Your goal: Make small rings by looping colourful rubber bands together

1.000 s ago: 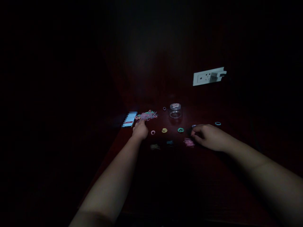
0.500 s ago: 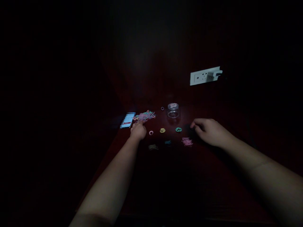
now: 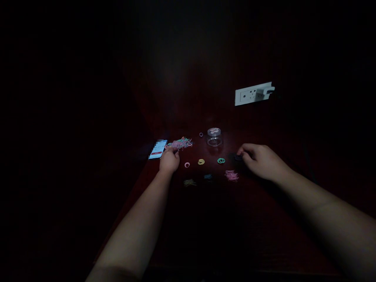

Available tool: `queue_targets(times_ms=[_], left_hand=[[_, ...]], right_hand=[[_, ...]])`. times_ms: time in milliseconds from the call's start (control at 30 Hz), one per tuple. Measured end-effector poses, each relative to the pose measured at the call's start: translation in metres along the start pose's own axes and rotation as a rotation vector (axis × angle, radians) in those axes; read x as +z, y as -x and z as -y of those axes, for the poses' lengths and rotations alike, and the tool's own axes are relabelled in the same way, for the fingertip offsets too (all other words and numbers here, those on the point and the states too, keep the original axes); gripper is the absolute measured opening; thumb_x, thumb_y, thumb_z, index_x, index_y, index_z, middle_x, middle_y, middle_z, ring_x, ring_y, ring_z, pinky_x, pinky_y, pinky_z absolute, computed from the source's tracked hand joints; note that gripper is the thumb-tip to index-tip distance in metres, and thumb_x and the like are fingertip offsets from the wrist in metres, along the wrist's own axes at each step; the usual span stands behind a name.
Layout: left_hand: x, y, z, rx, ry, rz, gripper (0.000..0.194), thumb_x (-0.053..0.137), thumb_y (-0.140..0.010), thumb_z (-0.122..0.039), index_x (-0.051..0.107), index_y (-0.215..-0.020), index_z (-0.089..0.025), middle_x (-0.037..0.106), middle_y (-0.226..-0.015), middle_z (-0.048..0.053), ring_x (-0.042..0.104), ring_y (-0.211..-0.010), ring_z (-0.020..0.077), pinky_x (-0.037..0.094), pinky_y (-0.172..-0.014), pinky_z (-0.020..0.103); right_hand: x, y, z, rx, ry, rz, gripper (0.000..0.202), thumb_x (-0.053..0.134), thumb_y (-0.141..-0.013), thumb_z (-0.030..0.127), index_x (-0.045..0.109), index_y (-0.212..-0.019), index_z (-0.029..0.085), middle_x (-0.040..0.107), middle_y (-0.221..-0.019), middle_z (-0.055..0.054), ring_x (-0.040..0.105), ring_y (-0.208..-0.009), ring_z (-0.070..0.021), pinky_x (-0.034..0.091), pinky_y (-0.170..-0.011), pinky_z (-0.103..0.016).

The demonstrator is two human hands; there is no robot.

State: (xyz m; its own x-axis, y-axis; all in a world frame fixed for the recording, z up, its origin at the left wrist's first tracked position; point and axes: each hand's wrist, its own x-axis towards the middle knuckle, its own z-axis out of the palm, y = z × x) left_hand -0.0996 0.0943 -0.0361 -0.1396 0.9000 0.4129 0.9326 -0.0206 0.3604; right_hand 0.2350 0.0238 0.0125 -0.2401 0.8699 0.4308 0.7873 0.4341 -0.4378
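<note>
My left hand (image 3: 170,159) is at the near edge of a mixed heap of coloured bands (image 3: 182,143), its fingers pinched together; what they hold is too small to make out. On the right, my right hand (image 3: 258,158) has thumb and forefinger closed at a dark band (image 3: 237,157) on the table. Between the hands lie a pink ring (image 3: 187,165), yellow rings (image 3: 201,161) and green rings (image 3: 221,160). Nearer to me are small piles of dull yellow bands (image 3: 190,183), blue bands (image 3: 208,177) and pink bands (image 3: 232,175).
A clear lidded jar (image 3: 214,138) stands behind the green rings, with a small purple ring (image 3: 201,134) to its left. A lit phone (image 3: 158,149) lies left of the heap. On the back wall is a socket panel (image 3: 253,94) with a plug in it.
My left hand has drawn slightly back and left, and its extended finger has curled in. My right hand has shifted slightly, and more of the dark band shows beside its fingertips.
</note>
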Motion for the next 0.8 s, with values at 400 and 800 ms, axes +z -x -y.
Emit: queue_targets(times_ms=[400, 800], left_hand=[[-0.007, -0.001, 0.006, -0.121, 0.184, -0.028, 0.014, 0.062, -0.078, -0.020, 0.072, -0.085, -0.016, 0.075, -0.085, 0.007, 0.070, -0.078, 0.0204, 0.051, -0.077, 0.028], [0.000, -0.003, 0.015, -0.097, 0.328, -0.125, 0.013, 0.059, -0.077, -0.015, 0.066, -0.088, -0.017, 0.073, -0.086, 0.005, 0.068, -0.078, 0.0177, 0.051, -0.079, 0.026]], right_hand=[[0.001, 0.000, 0.000, -0.012, -0.036, 0.014, 0.019, 0.048, -0.081, 0.019, 0.067, -0.080, 0.020, 0.068, -0.066, -0.002, 0.059, -0.056, -0.0167, 0.040, -0.058, -0.028], [0.003, 0.001, 0.000, -0.009, -0.044, 0.030, 0.019, 0.048, -0.082, 0.020, 0.067, -0.080, 0.020, 0.069, -0.069, -0.002, 0.060, -0.059, -0.0168, 0.041, -0.059, -0.027]])
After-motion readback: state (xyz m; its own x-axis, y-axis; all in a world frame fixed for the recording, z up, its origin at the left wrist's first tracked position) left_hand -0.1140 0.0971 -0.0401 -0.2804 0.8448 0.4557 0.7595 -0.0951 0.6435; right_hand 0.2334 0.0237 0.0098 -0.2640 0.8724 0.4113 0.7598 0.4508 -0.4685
